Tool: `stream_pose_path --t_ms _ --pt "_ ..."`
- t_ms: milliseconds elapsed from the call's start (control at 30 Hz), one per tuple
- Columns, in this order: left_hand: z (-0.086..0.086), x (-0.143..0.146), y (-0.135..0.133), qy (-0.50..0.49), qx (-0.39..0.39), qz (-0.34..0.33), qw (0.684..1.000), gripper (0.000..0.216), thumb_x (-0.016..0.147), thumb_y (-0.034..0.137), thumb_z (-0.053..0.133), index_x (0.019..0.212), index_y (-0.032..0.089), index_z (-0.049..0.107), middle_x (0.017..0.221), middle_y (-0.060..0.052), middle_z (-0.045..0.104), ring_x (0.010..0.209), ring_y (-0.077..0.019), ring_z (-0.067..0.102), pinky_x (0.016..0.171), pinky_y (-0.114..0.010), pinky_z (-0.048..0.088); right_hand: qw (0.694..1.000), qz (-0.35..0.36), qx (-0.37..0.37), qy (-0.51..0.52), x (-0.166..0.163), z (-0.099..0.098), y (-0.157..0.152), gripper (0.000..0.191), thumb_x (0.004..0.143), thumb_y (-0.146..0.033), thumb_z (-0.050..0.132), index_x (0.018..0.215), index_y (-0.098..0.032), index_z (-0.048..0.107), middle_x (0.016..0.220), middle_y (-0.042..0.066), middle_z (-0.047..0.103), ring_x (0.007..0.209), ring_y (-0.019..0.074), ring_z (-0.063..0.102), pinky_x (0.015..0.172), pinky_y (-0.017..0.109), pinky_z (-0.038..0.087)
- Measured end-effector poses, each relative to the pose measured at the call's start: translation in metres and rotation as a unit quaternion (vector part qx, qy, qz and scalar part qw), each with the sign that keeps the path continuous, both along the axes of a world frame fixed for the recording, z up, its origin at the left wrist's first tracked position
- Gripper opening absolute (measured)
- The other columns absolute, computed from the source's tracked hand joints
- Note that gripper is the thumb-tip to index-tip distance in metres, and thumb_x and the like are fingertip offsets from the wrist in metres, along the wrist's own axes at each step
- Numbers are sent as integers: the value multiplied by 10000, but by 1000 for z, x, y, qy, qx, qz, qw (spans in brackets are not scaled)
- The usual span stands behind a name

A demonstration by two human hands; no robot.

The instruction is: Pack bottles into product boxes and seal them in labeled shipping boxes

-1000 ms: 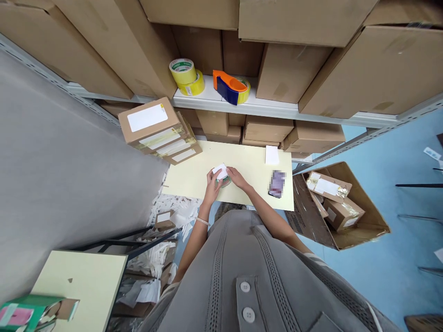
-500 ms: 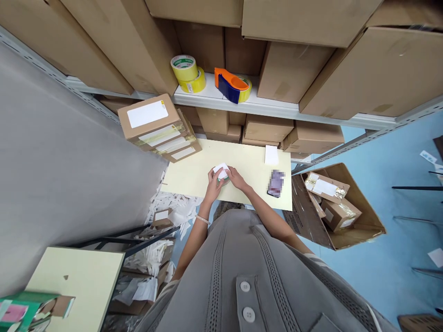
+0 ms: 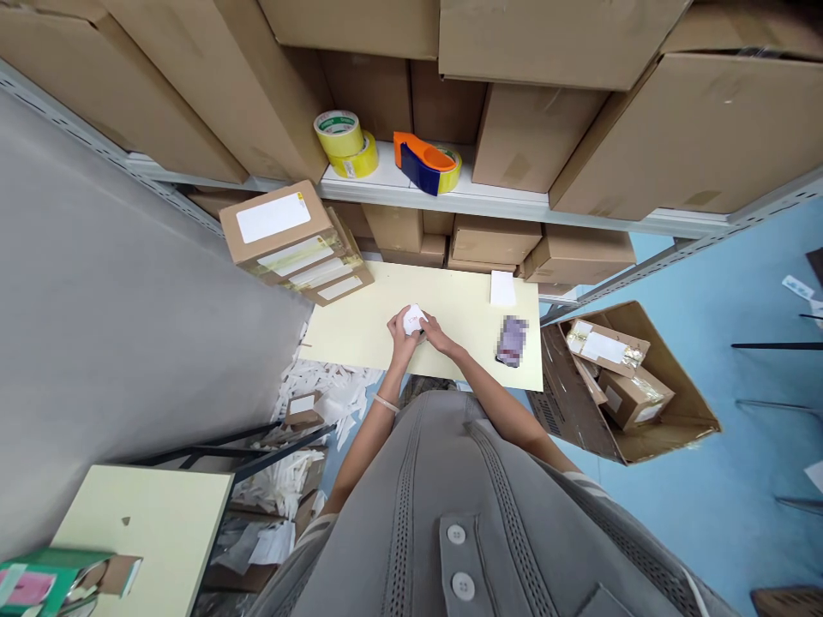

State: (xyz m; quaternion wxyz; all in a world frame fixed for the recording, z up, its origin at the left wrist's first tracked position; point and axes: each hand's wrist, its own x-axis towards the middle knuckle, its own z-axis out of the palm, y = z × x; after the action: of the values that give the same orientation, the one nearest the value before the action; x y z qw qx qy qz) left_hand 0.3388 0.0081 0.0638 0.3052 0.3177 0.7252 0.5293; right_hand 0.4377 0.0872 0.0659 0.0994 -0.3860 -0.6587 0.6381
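Over the front middle of the cream table (image 3: 360, 317), my two hands hold one small white item with faint print on its top (image 3: 414, 318). My left hand (image 3: 402, 337) wraps its left side, fingers curled round it. From the right, my right hand (image 3: 440, 334) closes on the other side, the thumb near its lower edge. The item's underside is hidden by my fingers, and its exact kind cannot be made out. Right of my hands lies a phone with a blurred-out surface (image 3: 513, 341). Behind that phone is a white sheet or card (image 3: 502, 288).
Labelled cardboard boxes (image 3: 283, 236) are stacked at the table's back left. The shelf (image 3: 501, 197) above holds yellow tape rolls (image 3: 347, 146), an orange-and-blue tape dispenser (image 3: 424, 164) and large cartons. An open carton (image 3: 694, 420) with parcels stands right. Paper scraps (image 3: 334, 390) lie on the left floor.
The white item has turned and tilted in my hands, so its printed face now shows more. My left fingers have shifted round its left side. The view has moved slightly.
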Motion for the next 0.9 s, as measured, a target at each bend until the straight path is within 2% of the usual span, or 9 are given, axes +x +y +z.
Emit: stream_pose_path --t_ms 133,267,400,500,633,733,800,900 --pt "0 5 4 -37 -13 28 999 736 645 100 557 1355 285 495 1290 -77 377 1341 -274 379 1104 -370 402 996 -21 -88 2 5 7 1 574 972 -452 265 1521 -282 276 1502 84 335 1351 244 346 1054 461 401" --pt "0 3 3 -46 -25 32 998 718 661 132 561 1357 300 501 1315 -60 397 1356 -275 373 1112 -360 395 993 -22 -118 16 10 10 3 569 967 -447 318 1511 -282 299 1527 89 298 1319 238 389 1030 433 430" --pt "-5 -1 0 -65 -18 20 998 584 803 210 505 1379 301 487 1344 -63 405 1370 -266 368 1142 -379 354 994 -31 -105 18 11 6 4 567 954 -481 382 1486 -285 358 1509 107 336 1327 259 387 1035 460 422" --pt "-11 -2 -4 -39 -3 3 999 544 880 331 510 1418 304 437 1371 -72 377 1396 -251 329 1180 -389 285 996 -28 -84 16 9 2 3 597 943 -521 407 1483 -270 370 1495 116 357 1337 258 381 1057 472 399" --pt "-17 -3 -8 10 8 -29 999 629 885 453 546 1463 281 367 1397 -96 335 1422 -259 275 1202 -425 217 999 -31 -19 23 5 -3 3 621 921 -555 435 1449 -229 429 1456 111 439 1375 260 342 1135 481 295" --pt "-19 -4 -7 9 20 -35 999 709 877 488 562 1494 253 304 1436 -119 313 1441 -264 248 1203 -423 205 998 -35 24 55 2 -4 2 619 907 -558 455 1410 -200 483 1430 106 497 1373 266 365 1169 460 234" --pt "-19 -3 -4 -28 30 -16 999 824 856 487 603 1528 244 192 1493 -134 271 1448 -263 250 1195 -418 224 997 -40 21 70 1 -4 0 628 900 -562 461 1409 -194 484 1440 101 497 1368 262 387 1175 438 231" --pt "-18 2 -2 -125 36 33 991 998 826 467 668 1544 256 8 1569 -145 206 1449 -256 272 1170 -411 280 996 -62 -25 64 -1 -4 -4 634 896 -567 453 1430 -224 455 1447 75 501 1355 253 416 1161 440 265"
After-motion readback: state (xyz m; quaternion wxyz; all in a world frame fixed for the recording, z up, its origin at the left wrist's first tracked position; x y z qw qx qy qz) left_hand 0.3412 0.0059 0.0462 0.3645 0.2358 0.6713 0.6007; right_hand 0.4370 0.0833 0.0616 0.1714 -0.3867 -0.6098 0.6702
